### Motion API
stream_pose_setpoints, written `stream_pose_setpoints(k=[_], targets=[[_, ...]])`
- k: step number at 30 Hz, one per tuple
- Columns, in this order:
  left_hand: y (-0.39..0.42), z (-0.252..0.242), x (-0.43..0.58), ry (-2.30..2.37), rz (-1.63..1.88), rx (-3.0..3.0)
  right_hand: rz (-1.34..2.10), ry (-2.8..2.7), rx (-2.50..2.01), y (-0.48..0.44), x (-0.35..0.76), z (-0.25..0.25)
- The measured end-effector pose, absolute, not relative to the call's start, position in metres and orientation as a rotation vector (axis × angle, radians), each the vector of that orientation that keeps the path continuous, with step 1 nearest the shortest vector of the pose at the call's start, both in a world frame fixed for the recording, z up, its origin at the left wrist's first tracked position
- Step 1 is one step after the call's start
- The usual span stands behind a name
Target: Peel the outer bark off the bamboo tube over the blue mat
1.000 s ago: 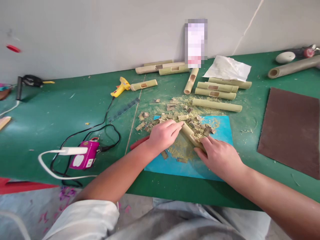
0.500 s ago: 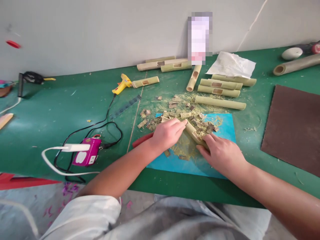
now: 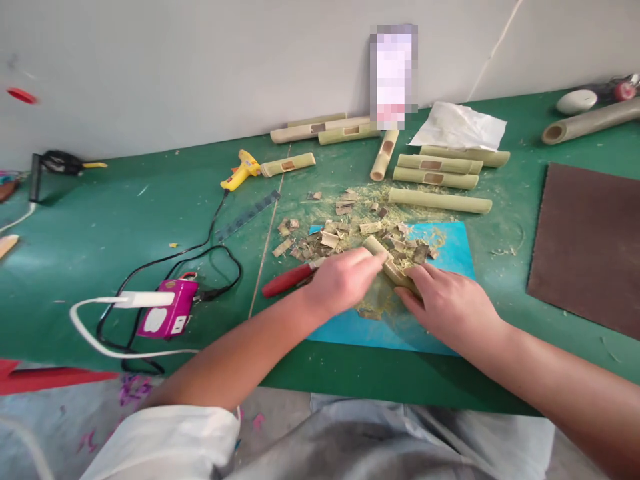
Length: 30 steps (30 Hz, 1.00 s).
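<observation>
A glue gun and bamboo scraps show a craft workshop.

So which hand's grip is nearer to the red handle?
The left. The left grip is just to the right of the red handle, fingertips at the bamboo tube; the right grip is farther off, at the tube's near end.

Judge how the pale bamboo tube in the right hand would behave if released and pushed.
The pale bamboo tube would probably roll, given its rounded side. Being straight, it looks stiff. The cut opening in its wall might make it weaker there.
</observation>
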<state>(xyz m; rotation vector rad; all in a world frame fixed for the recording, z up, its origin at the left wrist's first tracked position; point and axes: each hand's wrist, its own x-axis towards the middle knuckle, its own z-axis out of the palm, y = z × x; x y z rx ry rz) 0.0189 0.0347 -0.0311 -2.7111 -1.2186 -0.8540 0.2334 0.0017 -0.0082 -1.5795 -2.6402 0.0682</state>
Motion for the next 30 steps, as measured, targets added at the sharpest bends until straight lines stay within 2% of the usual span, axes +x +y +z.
stream_pose_setpoints(k=[8,17,22,30], targets=[[0.029,-0.026,0.023,-1.15,-0.848,-2.812,0.024,-2.613,-1.52,0.002,0.234,-0.012],[0.035,-0.026,0.012,-1.249,-1.083,-2.74,-0.023,-2.593,-1.463,0.002,0.237,-0.013],[0.043,-0.025,0.003,-1.432,-1.011,-2.6,-0.071,-2.568,-1.385,0.003,0.239,-0.011],[0.037,-0.025,0.009,-1.333,-0.889,-2.677,0.01,-2.556,-1.249,0.003,0.238,-0.012]])
